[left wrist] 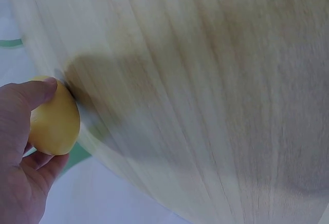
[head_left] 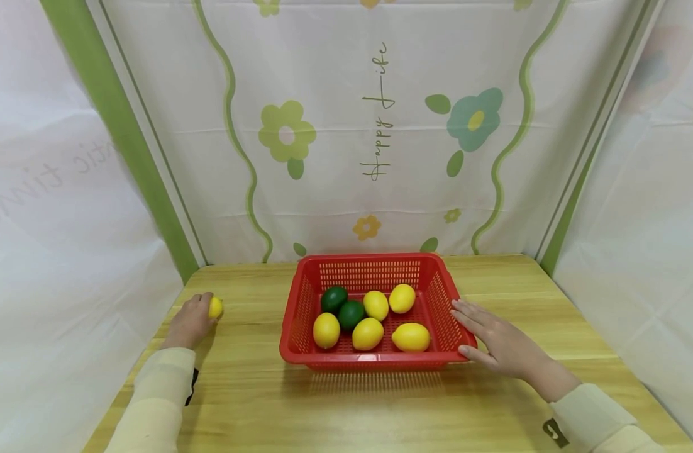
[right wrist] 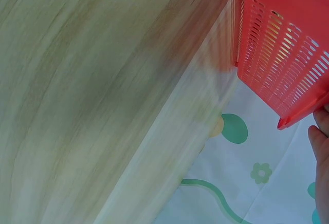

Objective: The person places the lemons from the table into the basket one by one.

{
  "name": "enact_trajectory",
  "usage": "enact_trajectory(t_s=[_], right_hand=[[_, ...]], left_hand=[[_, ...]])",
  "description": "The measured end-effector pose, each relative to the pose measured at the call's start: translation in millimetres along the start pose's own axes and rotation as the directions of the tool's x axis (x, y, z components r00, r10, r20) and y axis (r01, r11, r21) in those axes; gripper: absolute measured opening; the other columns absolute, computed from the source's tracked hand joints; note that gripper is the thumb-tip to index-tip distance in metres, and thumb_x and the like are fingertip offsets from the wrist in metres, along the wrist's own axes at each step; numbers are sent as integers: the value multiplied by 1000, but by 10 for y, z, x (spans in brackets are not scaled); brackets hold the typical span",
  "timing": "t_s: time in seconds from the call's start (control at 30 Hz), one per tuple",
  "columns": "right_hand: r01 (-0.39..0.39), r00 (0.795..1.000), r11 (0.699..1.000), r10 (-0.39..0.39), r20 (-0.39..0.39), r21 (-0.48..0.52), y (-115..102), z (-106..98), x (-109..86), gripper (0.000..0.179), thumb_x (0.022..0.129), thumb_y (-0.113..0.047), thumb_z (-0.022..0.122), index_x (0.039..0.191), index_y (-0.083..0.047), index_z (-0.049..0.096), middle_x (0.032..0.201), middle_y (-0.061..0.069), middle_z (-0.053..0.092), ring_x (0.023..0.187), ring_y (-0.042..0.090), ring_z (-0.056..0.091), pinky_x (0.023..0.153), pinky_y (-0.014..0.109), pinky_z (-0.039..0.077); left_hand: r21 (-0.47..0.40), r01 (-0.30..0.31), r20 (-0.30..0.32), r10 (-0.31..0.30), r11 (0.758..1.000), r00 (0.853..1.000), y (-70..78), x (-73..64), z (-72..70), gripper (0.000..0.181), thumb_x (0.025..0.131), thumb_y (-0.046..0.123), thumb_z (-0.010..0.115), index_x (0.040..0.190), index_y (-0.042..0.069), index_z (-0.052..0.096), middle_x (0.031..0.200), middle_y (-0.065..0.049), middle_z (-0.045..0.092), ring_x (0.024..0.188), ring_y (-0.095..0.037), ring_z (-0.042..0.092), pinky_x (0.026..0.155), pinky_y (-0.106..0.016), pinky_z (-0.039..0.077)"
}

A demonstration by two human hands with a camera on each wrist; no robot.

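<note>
At the table's left side my left hand holds a yellow lemon. In the left wrist view the thumb and fingers pinch that lemon from both sides. My right hand rests on the right rim of a red plastic basket, its fingers fairly straight. Inside the basket lie several yellow lemons and two dark green fruits, which look like limes or green lemons. The right wrist view shows fingertips at the slotted basket's side wall.
The basket stands on a light wooden table, near its back edge. Behind it hangs a white curtain printed with flowers. More white sheeting closes in the left and right sides.
</note>
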State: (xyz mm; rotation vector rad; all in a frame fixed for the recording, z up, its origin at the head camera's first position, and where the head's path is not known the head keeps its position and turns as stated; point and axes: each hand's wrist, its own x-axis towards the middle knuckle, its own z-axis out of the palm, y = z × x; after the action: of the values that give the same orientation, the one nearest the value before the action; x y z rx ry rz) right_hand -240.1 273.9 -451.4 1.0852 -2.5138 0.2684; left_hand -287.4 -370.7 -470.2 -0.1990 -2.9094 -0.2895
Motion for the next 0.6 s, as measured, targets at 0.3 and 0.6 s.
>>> enact_trajectory(t_s=[0.3, 0.6], right_hand=[[-6, 1000, 1000, 6, 3, -3, -4, 7, -4, 67, 83, -33, 76, 138, 0, 53, 145, 14, 46, 130, 34, 46, 93, 50, 48], [-6, 1000, 1000, 6, -4, 2, -6, 10, -8, 67, 85, -35, 73, 138, 0, 53, 145, 15, 46, 129, 34, 46, 93, 51, 49]], left_hand=[[14, -33, -53, 34, 999, 998, -12, -11, 33, 55, 77, -2, 76, 121, -15, 47, 104, -35, 54, 87, -48, 57, 73, -59, 51], [26, -100, -190, 103, 995, 976, -14, -10, 11, 52, 82, 6, 75, 121, -15, 46, 109, -38, 53, 92, -53, 54, 78, -62, 49]])
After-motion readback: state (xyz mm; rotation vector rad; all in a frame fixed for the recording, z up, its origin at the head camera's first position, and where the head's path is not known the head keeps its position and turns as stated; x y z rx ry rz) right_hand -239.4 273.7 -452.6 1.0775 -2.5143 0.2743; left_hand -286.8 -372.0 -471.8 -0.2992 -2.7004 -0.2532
